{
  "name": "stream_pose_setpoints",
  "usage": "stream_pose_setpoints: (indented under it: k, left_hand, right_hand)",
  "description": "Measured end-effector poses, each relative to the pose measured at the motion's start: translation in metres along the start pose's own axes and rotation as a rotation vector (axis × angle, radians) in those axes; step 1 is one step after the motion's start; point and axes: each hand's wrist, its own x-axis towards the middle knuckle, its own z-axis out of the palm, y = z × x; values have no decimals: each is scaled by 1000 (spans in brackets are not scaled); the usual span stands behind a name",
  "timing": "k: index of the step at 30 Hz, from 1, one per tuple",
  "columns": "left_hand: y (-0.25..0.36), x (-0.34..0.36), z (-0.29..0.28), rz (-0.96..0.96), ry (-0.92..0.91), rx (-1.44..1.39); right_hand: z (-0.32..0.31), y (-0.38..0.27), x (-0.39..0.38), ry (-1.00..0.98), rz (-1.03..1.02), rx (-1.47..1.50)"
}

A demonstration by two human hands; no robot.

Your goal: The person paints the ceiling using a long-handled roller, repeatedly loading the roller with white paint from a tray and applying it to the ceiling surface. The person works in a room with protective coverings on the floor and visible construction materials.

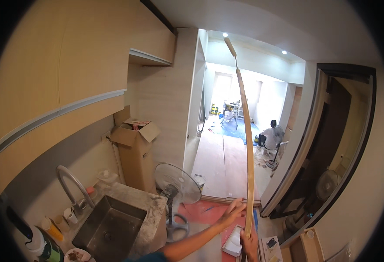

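Observation:
A long wooden pole rises from the lower centre, with a small paint roller on a wire frame at its upper end, near the ceiling. My right hand is wrapped round the pole low down. My left hand is just left of the pole, its fingers extended and apart; whether a fingertip touches the wood is unclear. Under my hands lies a white tray or box on red floor covering.
At left are a sink, faucet, cabinets, cardboard box and fan. Pale boards lie ahead; beyond, a person crouches near a ladder. A dark-framed doorway is at right.

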Motion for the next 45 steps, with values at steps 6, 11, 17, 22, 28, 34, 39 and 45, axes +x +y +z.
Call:
stream_pose_setpoints:
  k: [6,11,17,22,28,34,39,45]
  left_hand:
    - [-87,-100,-142,91,10,436]
    - [-59,-172,-153,22,321,720]
    - [51,-177,-146,208,702,897]
    - [63,-191,-163,221,640,860]
    - [19,-218,-191,356,703,841]
    - [51,-214,-186,51,831,830]
    - [135,-183,-182,182,682,769]
    - [166,-122,-243,416,616,971]
  right_hand:
    - [136,-132,126,-110,-125,237]
    - [250,-181,186,-199,-225,436]
    - [319,-227,201,-306,-324,471]
    - [335,-238,184,-293,-371,501]
    - [340,-247,152,-266,-421,428]
    - [354,-239,169,-228,-504,381]
    - [378,-269,210,-302,-413,524]
    - [412,-282,302,-296,-470,578]
